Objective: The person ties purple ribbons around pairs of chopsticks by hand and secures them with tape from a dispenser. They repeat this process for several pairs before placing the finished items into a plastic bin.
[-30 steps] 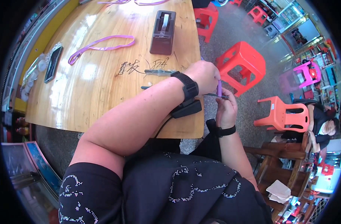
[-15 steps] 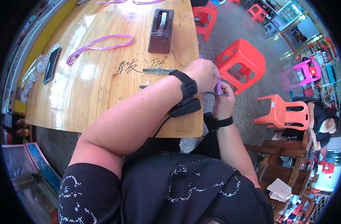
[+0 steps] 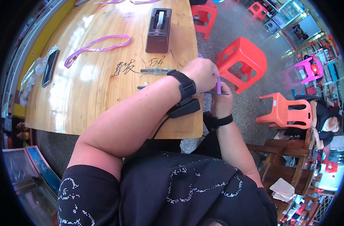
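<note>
**Purple strip pinched between both hands off the table's right edge**

Purple strip (image 3: 218, 85) stands upright between the hands, right of the wooden table (image 3: 104, 94). Left hand (image 3: 202, 72) is clenched over its top; right hand (image 3: 221, 101) grasps it from below, beside a thin dark rod. Best kept taut, pinched close. Tape dispenser (image 3: 158, 30) lies far

A tape dispenser (image 3: 158, 31) stands on the table (image 3: 85, 94), a ribbon (image 3: 94, 46) to its left, stools (image 3: 241, 60) to its right.
</note>
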### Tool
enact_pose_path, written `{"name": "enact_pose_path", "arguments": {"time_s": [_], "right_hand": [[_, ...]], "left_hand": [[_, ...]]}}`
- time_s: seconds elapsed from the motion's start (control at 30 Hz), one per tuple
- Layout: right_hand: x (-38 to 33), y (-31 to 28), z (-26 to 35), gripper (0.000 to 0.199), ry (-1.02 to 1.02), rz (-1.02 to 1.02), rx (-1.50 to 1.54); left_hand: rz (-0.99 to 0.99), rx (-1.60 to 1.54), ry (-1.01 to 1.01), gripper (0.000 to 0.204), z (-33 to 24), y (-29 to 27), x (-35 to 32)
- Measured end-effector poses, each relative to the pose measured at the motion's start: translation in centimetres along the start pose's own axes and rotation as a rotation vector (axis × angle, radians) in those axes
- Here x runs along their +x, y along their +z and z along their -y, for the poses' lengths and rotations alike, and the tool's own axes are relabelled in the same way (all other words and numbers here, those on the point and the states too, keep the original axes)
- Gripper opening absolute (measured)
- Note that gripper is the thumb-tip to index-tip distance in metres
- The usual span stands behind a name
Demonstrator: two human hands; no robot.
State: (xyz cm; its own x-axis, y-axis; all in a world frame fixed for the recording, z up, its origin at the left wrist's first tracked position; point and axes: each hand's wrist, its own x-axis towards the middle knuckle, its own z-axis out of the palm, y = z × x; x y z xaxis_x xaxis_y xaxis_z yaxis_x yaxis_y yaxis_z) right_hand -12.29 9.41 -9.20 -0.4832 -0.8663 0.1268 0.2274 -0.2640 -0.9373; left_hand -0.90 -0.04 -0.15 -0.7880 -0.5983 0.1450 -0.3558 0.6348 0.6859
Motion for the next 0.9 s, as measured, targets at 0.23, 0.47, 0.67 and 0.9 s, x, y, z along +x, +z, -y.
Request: {"name": "enact_pose_path", "arguments": {"time_s": [0.23,0.47,0.67,0.9], "right_hand": [[0.1,0.2,0.2,0.010,0.052,0.024,0.044],[-1.0,0.0,0.3,0.010,0.116,-0.068,0.136],[-2.3,0.2,1.5,0.006,0.106,-0.122,0.078],[-3.8,0.4,2.3,0.005,0.120,-0.097,0.061]], "left_hand": [[-0.021,0.024,0.015,0.021,0.0,0.1,0.1],[-0.037,0.026,0.020,0.022,0.1,0.2,0.0],[-0.015,0.041,0.039,0.022,0.1,0.0,0.1],[-0.038,0.032,0.052,0.022,0.3,0.2,0.1]]}}
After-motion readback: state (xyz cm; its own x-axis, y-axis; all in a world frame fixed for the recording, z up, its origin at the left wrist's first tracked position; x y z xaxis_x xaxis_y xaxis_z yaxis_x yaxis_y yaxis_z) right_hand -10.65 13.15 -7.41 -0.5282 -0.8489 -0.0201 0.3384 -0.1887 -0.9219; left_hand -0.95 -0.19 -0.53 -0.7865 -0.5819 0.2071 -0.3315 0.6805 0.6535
